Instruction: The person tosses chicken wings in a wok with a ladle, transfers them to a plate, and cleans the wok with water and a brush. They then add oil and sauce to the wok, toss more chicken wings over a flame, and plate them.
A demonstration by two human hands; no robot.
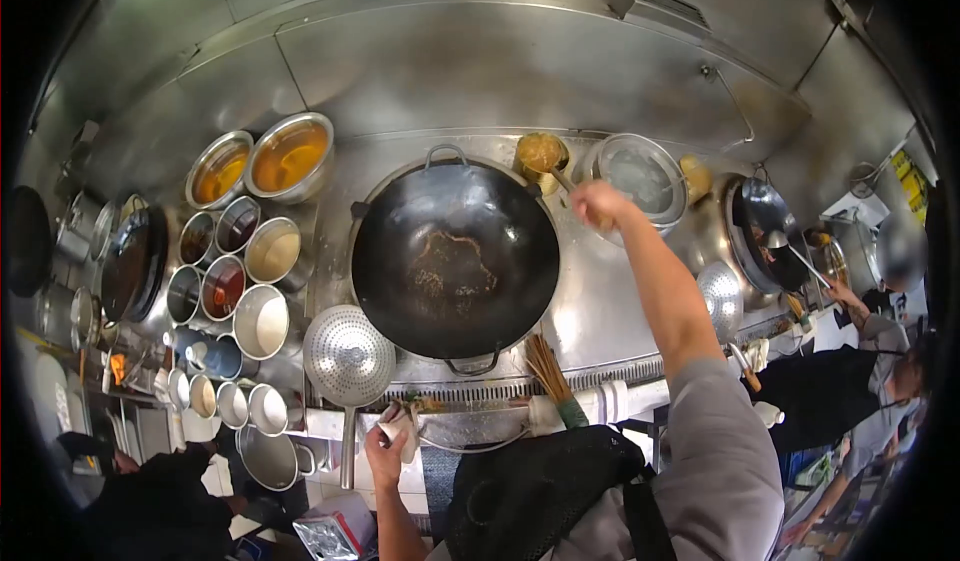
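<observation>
A big black wok (pixel 455 261) with two loop handles sits in the middle, a brownish patch at its bottom. My right hand (pixel 598 206) is closed on a wooden handle (pixel 563 179), whose far end reaches the tin of yellow-brown stuff (pixel 541 151) behind the wok. Beside that hand stands a metal pot of cloudy liquid (pixel 640 179). At the front edge, my left hand (pixel 385 453) grips a whitish cloth (pixel 398 429), just right of the handle of a perforated ladle (pixel 349 356).
Two bowls of orange liquid (pixel 290 159) and several sauce pots (pixel 262 321) stand at the left. A bamboo brush (pixel 555 381) lies at the front edge. Co-workers (pixel 840 391) are at the right, one holding a ladle over another wok (pixel 765 226); another person (pixel 165 501) is at lower left.
</observation>
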